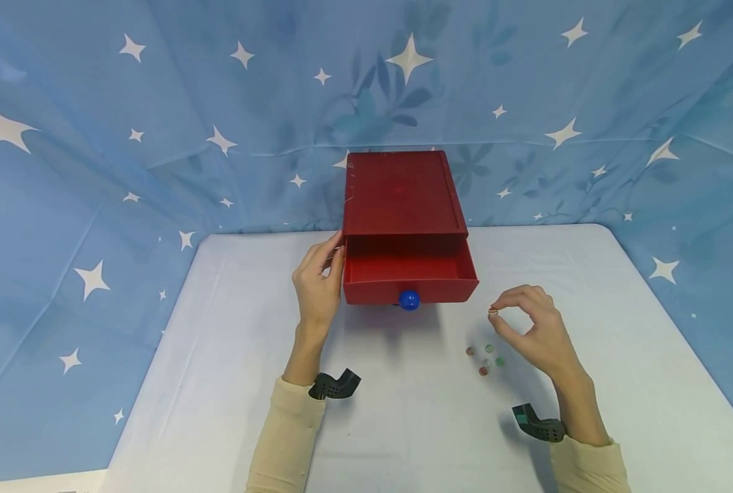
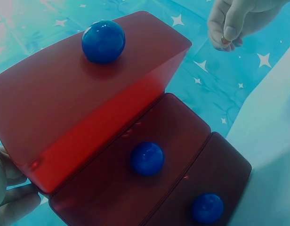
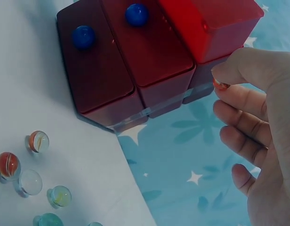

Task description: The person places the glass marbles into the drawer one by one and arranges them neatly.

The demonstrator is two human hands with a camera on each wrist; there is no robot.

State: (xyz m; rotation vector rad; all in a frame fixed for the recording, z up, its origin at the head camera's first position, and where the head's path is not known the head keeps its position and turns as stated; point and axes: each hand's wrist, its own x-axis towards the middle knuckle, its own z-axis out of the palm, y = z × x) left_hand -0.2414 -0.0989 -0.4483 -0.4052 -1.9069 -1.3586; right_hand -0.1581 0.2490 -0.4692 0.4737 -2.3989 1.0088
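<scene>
A red drawer cabinet (image 1: pixel 403 195) has three drawers stacked, each with a round blue knob. Its top drawer (image 1: pixel 411 290) is pulled out, and the inside that shows holds nothing visible. Against the cabinet's left side rest the fingers of my left hand (image 1: pixel 318 284). To the right of the drawer, my right hand (image 1: pixel 533 329) pinches an orange-and-clear marble (image 3: pixel 221 84) between thumb and index finger, the other fingers loosely bent. Below that hand, several glass marbles lie on the table, among them an orange one (image 3: pixel 8 165) and a green one (image 1: pixel 500 361).
A white cloth covers the table (image 1: pixel 218 383) under everything. Behind it hangs a blue curtain (image 1: pixel 268 109) with white stars, close to the cabinet's back. Clear tape (image 3: pixel 168 101) runs along the cabinet's side.
</scene>
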